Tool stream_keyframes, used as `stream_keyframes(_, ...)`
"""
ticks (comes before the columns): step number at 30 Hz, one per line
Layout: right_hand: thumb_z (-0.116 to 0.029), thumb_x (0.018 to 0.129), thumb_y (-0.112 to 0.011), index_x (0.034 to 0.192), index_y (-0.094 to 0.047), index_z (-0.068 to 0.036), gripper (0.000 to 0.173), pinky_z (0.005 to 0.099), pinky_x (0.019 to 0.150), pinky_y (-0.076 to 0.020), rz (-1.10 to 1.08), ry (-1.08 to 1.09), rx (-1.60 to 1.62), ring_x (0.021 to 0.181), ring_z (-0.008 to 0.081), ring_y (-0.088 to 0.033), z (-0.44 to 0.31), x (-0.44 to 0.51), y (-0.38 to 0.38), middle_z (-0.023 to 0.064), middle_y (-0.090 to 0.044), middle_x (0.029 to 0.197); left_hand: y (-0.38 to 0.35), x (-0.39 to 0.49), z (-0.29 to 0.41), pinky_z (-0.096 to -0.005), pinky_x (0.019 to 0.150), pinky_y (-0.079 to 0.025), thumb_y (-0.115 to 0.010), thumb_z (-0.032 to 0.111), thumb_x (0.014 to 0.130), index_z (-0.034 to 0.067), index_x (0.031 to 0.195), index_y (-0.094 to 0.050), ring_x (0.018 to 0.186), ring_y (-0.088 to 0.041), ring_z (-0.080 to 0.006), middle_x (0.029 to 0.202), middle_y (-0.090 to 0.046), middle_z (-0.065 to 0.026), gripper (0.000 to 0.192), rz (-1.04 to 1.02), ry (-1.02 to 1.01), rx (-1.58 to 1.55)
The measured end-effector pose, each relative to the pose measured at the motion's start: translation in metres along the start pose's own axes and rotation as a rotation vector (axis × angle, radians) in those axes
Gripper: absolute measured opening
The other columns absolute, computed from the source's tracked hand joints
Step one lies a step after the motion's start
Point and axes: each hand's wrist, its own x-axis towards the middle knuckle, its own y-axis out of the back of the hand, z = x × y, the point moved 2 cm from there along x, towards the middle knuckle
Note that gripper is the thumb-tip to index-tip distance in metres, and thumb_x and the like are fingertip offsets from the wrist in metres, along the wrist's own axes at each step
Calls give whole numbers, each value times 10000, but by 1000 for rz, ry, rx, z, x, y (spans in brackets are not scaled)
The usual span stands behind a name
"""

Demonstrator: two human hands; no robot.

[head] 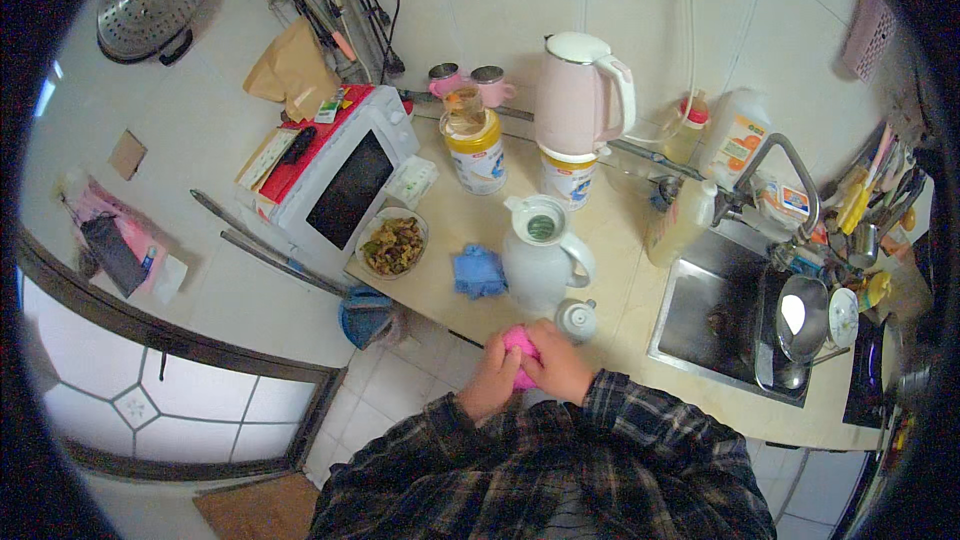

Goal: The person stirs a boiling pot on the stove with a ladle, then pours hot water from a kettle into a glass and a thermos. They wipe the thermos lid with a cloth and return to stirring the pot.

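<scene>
Both of my hands press around a bright pink cloth (521, 358), close to my body at the counter's front edge. My left hand (491, 379) grips it from the left and my right hand (559, 361) from the right. Just beyond them a round pale stopper lid (576, 320) lies on the counter (622, 300). Behind it a light vacuum jug (536, 262) stands upright with its mouth uncovered. A folded blue cloth (480, 271) lies to the left of the jug.
A glass bowl of food (393, 243) sits beside the white microwave (341, 165). A pink electric kettle (574, 97) stands on a tin (568, 180), near another tin (478, 157). On the right are a plastic bottle (682, 221) and a steel sink (705, 307) with a pan (802, 315).
</scene>
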Motion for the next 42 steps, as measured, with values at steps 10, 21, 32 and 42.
stream_keyframes(10,-70,861,-636,1136,-612,-43,277,387,775,-515,476,-337,-30,881,298,-636,-1,30,19,177,-630,1028,150,109,12,-443,890,-483,-514,197,976,30,1224,-537,1015,-629,-380,1097,-641,-215,300,164,-191,336)
stream_keyframes(21,-94,927,-599,1156,-493,-7,266,362,767,-500,671,-356,-49,842,293,-623,28,57,65,169,-610,952,150,225,96,-418,834,-497,-568,213,946,33,1041,-596,969,-624,-362,1025,-649,-192,206,-201,-523,510)
stream_keyframes(32,-78,959,-563,1152,-434,0,245,387,755,-502,598,-400,-43,825,284,-620,28,56,66,181,-593,920,126,220,134,-451,776,-488,-608,237,902,52,930,-587,909,-611,-372,937,-640,-162,189,-254,-571,631)
stream_keyframes(42,-168,991,-484,1246,-491,10,311,363,885,-461,505,-182,73,989,269,-577,46,56,67,174,-557,1070,117,231,135,-465,742,-481,-647,235,867,48,870,-598,867,-611,-375,890,-637,-161,194,-292,-571,718)
